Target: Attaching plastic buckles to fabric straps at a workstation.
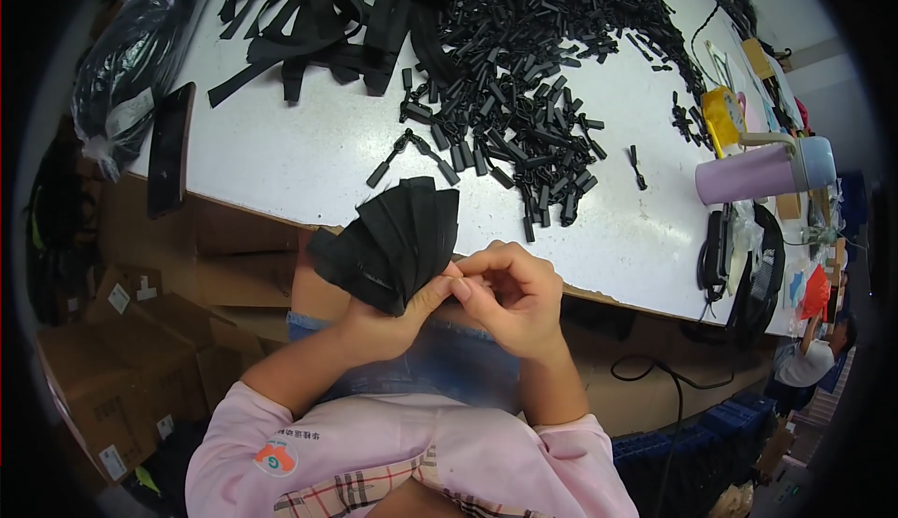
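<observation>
My left hand point(398, 317) grips a fanned bundle of short black webbing straps point(393, 237), held upright just off the near edge of the white table point(281, 153). My right hand point(510, 298) is curled against the left, its fingertips pinching at the bundle's lower end. What lies between the right fingers is too small to tell. On the table beyond the hands lies a large heap of small black plastic pieces point(524, 69), with a few strays point(412, 149) closest to the bundle.
A pile of loose black straps point(318, 13) lies at the table's far left. A black phone point(170, 149) rests on the left edge. A lilac bottle point(762, 172) lies at the right beside a yellow object point(722, 118). Cardboard boxes point(103, 378) stand below left.
</observation>
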Motion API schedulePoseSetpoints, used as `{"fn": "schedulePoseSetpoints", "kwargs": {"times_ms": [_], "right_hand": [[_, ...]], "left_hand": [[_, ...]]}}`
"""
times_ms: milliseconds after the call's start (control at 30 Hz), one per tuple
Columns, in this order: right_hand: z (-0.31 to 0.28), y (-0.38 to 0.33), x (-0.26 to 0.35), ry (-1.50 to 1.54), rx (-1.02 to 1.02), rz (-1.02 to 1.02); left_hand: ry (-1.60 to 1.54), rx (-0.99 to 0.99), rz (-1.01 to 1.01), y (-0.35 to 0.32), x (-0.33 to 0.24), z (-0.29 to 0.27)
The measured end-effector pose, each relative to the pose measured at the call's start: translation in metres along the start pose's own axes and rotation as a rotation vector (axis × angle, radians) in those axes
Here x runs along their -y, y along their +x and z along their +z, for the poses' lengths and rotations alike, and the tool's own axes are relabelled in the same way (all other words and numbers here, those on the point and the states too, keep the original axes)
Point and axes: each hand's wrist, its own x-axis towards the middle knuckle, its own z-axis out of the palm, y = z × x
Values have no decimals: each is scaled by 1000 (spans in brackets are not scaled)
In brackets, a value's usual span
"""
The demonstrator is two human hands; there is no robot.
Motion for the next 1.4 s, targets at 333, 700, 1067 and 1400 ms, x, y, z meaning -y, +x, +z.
{"fn": "schedulePoseSetpoints", "kwargs": {"times_ms": [333, 700, 1067, 1400], "right_hand": [[-2, -9, -2, -198, 423, 123], [-3, 13, 17, 279, -123, -60], [2, -14, 6, 297, -83, 128], [-2, -17, 4, -178, -74, -109]], "left_hand": [[-164, -144, -84, 4, -9, -8], [-226, 103, -37, 1, 10, -13], [-224, 19, -136, -5, 2, -1], [375, -54, 224, -4, 2, 6]]}}
